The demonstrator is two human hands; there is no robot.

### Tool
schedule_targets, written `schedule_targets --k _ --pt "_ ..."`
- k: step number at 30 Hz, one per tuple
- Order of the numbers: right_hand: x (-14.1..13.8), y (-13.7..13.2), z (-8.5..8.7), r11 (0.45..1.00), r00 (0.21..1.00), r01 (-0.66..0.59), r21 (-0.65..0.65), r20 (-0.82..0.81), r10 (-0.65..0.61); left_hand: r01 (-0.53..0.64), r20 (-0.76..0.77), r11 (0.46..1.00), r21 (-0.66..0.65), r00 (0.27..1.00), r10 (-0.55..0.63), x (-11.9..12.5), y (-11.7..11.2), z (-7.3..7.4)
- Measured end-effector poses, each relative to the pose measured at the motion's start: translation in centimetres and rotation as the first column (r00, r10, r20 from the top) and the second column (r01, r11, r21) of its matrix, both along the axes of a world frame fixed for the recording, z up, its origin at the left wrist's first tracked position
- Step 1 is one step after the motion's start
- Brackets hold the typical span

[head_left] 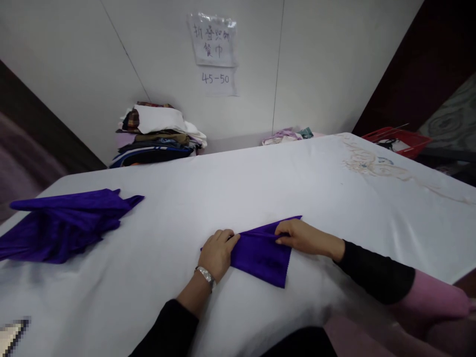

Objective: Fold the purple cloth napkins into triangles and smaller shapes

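Note:
A folded purple cloth napkin point(262, 258) lies on the white tablecloth in front of me, its zigzag-cut edge at the right. Over its left end is my left hand point(217, 253), closed on the cloth with the thumb along the upper fold; it covers much of that end. My right hand point(295, 235) pinches a layer near the top right corner between thumb and fingers. A pointed tip of the napkin sticks out beyond the right fingers. What lies beneath the left palm is hidden.
A crumpled heap of purple cloth point(70, 223) lies on the left of the white-covered table point(178, 198). Behind it are stacked folded fabrics point(159, 131) and a smaller cloth pile point(286, 135) by the wall. A red basket point(412, 144) stands beyond the right edge.

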State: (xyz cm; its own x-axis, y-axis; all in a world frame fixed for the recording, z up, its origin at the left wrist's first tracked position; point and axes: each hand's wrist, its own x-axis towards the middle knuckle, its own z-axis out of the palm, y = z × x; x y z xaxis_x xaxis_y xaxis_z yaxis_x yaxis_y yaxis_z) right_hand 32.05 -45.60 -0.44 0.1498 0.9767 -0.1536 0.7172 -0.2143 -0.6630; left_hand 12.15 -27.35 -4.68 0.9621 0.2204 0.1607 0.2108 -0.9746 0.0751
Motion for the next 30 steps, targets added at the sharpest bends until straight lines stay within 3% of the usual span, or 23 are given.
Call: schedule_targets --k 5,8,17,21,25,30 --pt "2.7 0.7 -1.3 0.986 0.940 0.131 -0.102 -0.304 -0.156 0.001 0.019 1.000 -0.012 1.000 0.000 -0.1 -0.1 0.0" --pt "3.7 1.3 -1.5 0.981 0.899 0.162 -0.111 -0.394 -0.193 0.004 0.025 1.000 -0.016 1.000 -0.004 -0.1 -0.1 -0.1" --pt "3.7 1.5 -0.9 0.985 0.956 0.159 -0.066 -0.238 -0.171 0.021 0.122 0.995 -0.100 0.992 -0.008 -0.1 0.1 -0.1" --pt "1.8 0.3 0.8 1.000 0.981 -0.006 0.007 -0.195 0.007 0.025 0.234 0.981 -0.194 0.972 0.021 -0.1 0.0 0.0" --pt "0.5 -0.8 2.0 0.988 0.984 -0.141 0.061 -0.098 0.147 0.036 0.225 0.970 -0.239 0.974 0.020 0.1 -0.1 0.0" --pt "0.9 -1.3 1.9 0.996 0.985 -0.091 0.018 -0.148 0.092 0.028 0.245 0.942 -0.334 0.968 0.058 0.1 -0.2 0.3"
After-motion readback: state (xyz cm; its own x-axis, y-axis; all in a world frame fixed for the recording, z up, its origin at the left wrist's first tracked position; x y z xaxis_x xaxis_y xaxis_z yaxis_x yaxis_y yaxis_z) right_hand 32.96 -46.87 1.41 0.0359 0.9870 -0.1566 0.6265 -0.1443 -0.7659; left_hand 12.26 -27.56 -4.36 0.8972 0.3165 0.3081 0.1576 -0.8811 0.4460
